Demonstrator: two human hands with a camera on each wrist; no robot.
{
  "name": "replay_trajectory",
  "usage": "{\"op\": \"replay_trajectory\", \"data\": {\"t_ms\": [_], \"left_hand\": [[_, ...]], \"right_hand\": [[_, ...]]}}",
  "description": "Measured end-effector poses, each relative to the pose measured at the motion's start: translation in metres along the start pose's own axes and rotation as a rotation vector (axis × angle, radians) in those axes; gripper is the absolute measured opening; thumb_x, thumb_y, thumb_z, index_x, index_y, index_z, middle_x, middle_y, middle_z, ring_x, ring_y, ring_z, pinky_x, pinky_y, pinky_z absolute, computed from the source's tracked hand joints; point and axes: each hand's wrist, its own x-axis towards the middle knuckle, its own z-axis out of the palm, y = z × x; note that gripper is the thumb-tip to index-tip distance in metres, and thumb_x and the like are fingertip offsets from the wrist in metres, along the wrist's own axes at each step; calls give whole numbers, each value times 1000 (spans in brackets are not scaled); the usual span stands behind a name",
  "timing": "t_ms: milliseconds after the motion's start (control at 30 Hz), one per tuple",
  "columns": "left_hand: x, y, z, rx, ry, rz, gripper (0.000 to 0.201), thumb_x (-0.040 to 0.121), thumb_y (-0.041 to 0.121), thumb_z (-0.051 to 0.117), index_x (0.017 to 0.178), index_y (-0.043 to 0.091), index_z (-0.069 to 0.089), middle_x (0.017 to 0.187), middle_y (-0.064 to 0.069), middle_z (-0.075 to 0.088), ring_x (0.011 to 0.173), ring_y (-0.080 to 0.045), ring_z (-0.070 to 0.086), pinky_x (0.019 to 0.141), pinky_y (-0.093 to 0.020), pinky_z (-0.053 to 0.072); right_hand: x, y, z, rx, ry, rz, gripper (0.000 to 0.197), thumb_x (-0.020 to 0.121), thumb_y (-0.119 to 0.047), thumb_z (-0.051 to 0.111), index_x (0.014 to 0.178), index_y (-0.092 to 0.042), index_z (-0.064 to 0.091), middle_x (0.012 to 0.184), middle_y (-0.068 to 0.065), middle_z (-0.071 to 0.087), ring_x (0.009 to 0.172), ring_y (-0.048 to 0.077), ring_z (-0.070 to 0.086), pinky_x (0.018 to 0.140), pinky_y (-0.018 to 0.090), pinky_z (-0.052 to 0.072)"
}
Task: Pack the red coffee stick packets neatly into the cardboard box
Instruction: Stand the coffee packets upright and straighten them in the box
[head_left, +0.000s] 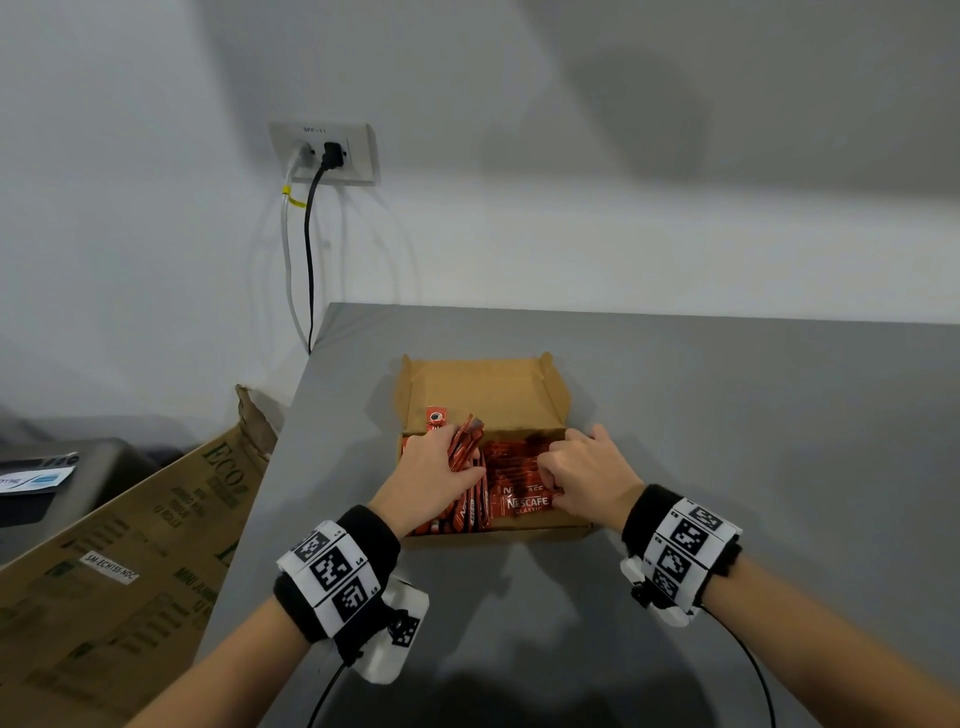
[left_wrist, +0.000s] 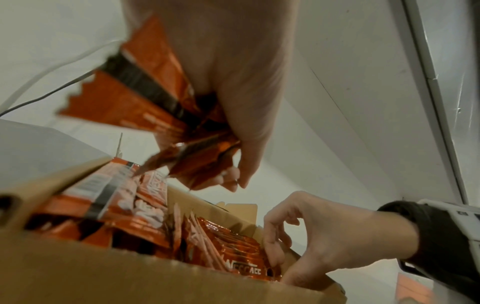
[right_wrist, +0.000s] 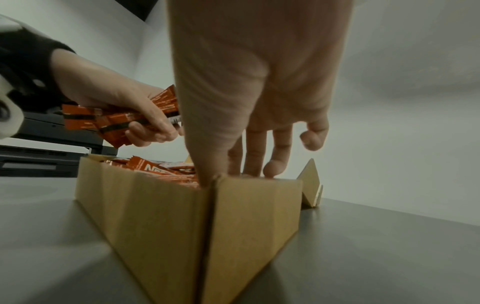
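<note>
An open cardboard box (head_left: 519, 531) sits on the grey table (head_left: 753, 441), its lid folded back flat. Rows of red coffee packets (head_left: 519, 483) fill it. My left hand (head_left: 431, 467) grips a bundle of red packets (head_left: 465, 441) just above the box's left side; the left wrist view shows the bundle (left_wrist: 145, 98) fanned out under the left hand (left_wrist: 241, 102). My right hand (head_left: 582, 467) reaches into the right end. Its thumb is in the near corner and its bent fingers (left_wrist: 275, 246) clasp the packed packets (left_wrist: 228, 246). The right wrist view shows my right hand (right_wrist: 259, 92) behind the box wall (right_wrist: 155, 216).
The table's left edge runs close to the box. Beyond it a large printed carton (head_left: 130, 545) leans, with a dark machine (head_left: 52, 483) behind. A wall socket (head_left: 324, 153) holds two cables that hang down past the table's far left corner.
</note>
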Motion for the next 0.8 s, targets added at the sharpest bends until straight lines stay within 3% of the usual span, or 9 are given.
{"op": "replay_trajectory", "data": {"t_ms": [100, 200, 300, 367, 433, 467, 567, 667, 800], "left_hand": [[0, 2, -1, -85, 30, -19, 8, 85, 7, 61, 88, 13, 57, 70, 5, 60, 52, 0, 55, 58, -16, 50], [4, 5, 0, -190, 65, -33, 7, 89, 7, 52, 91, 13, 55, 66, 1, 60, 53, -2, 56, 58, -12, 46], [10, 10, 7, -274, 126, -39, 9, 96, 12, 48, 98, 12, 56, 74, 2, 62, 65, -1, 59, 66, -6, 43], [13, 12, 10, -421, 207, -70, 12, 97, 11, 47, 93, 12, 58, 75, 3, 63, 66, 2, 61, 70, -10, 46], [15, 15, 12, -569, 234, -92, 15, 96, 10, 48, 90, 14, 61, 85, 1, 67, 77, 0, 65, 77, -17, 51], [15, 15, 13, -609, 231, -96, 15, 96, 11, 49, 92, 16, 62, 92, 0, 69, 86, -5, 67, 82, -22, 52], [14, 14, 14, -714, 207, -97, 16, 95, 15, 51, 93, 21, 66, 103, -5, 69, 100, -18, 65, 90, -32, 50], [10, 12, 13, -878, 112, -129, 15, 94, 15, 51, 102, 10, 64, 99, -7, 70, 93, -20, 67, 82, -29, 54], [11, 7, 8, -872, 102, -118, 22, 93, 4, 51, 114, 3, 59, 105, -11, 69, 91, -18, 69, 79, -28, 57]], "right_hand": [[-3, -2, -5, 134, 100, 34, 15, 85, -34, 60, 94, -23, 59, 91, -11, 58, 97, 15, 51, 77, 30, 29], [-4, -16, -11, 395, 247, -12, 25, 90, -43, 53, 99, -21, 60, 82, -13, 58, 83, 10, 56, 78, 29, 42], [1, -38, -12, 743, 157, -72, 27, 95, -42, 44, 87, -21, 58, 75, -15, 56, 66, -3, 53, 64, 15, 40], [6, -46, -9, 938, 152, 8, 23, 96, -38, 45, 105, -22, 58, 89, -21, 56, 78, -9, 56, 70, 9, 41], [10, -49, -8, 1044, 209, 66, 36, 95, -33, 49, 128, -17, 50, 106, -18, 55, 100, -4, 56, 82, 9, 43], [11, -51, -7, 1064, 242, 78, 37, 95, -30, 50, 130, -16, 49, 108, -15, 57, 101, 0, 57, 84, 12, 45], [16, -52, -8, 1088, 320, 143, 24, 92, -24, 56, 112, -10, 60, 93, -6, 64, 80, -2, 61, 72, 4, 46], [16, -44, -10, 1129, 340, 165, 10, 92, -21, 57, 95, -14, 62, 74, -11, 63, 57, -6, 59, 58, 7, 47], [14, -33, -10, 1126, 375, 232, 15, 92, -23, 56, 101, -14, 64, 76, -7, 65, 55, -3, 61, 54, 11, 49]]}}
